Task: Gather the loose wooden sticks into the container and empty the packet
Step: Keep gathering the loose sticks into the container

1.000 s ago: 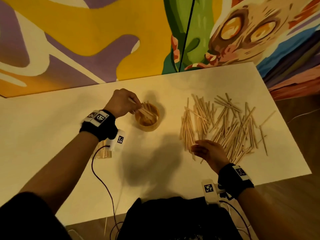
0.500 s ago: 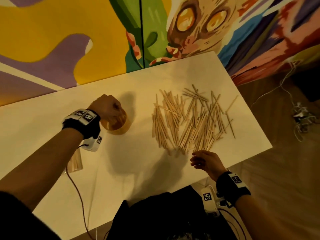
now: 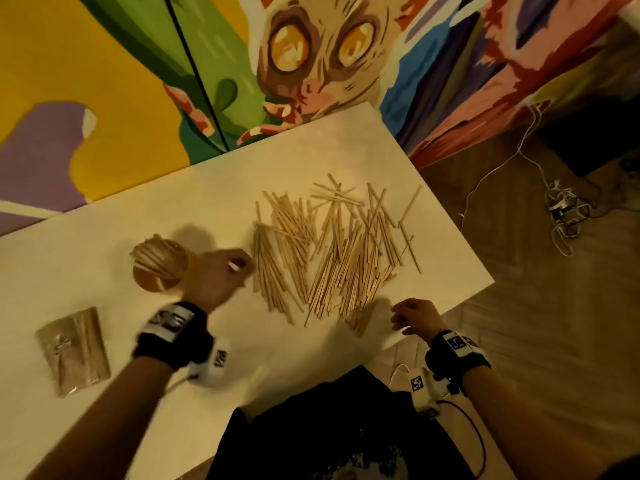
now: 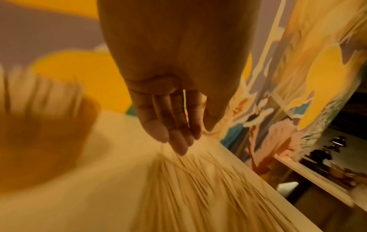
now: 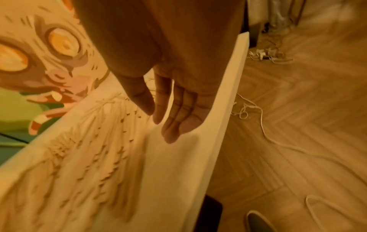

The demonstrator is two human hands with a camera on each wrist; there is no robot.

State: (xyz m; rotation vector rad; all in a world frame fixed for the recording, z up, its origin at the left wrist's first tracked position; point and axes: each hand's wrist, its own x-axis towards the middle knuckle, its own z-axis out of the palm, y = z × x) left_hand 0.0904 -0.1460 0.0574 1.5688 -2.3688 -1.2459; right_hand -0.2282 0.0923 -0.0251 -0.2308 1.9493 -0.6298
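A person's left hand [image 3: 221, 275] hangs over a white table [image 3: 104, 244], between a round wooden container [image 3: 160, 268] on its left and a wide scatter of loose wooden sticks [image 3: 329, 251] on its right. The hand is blurred in the head view; the left wrist view shows its fingers [image 4: 158, 125] loosely extended and close together, tips pointing down toward the near-left edge of the pile, holding nothing. The container stands on the table toward the left, a bundle of sticks leaning out of it toward the far left. The loose sticks cover the middle and right of the table, most lying roughly near to far, a few crossed at the far side and a few strays lying apart at the right. The right hand [image 3: 414, 315] is at the near edge of the table, just right of the pile's near end; in the right wrist view its fingers [image 5: 174, 119] are relaxed and slightly spread over bare tabletop beside the sticks, gripping nothing. A clear packet [image 3: 73, 349] with sticks inside lies flat at the near left of the table, well apart from both hands. Each wrist carries a black band with a white camera unit. A painted mural [image 3: 311, 53] rises behind the table, and tangled white cables [image 3: 561, 209] lie on the wood floor at the right.
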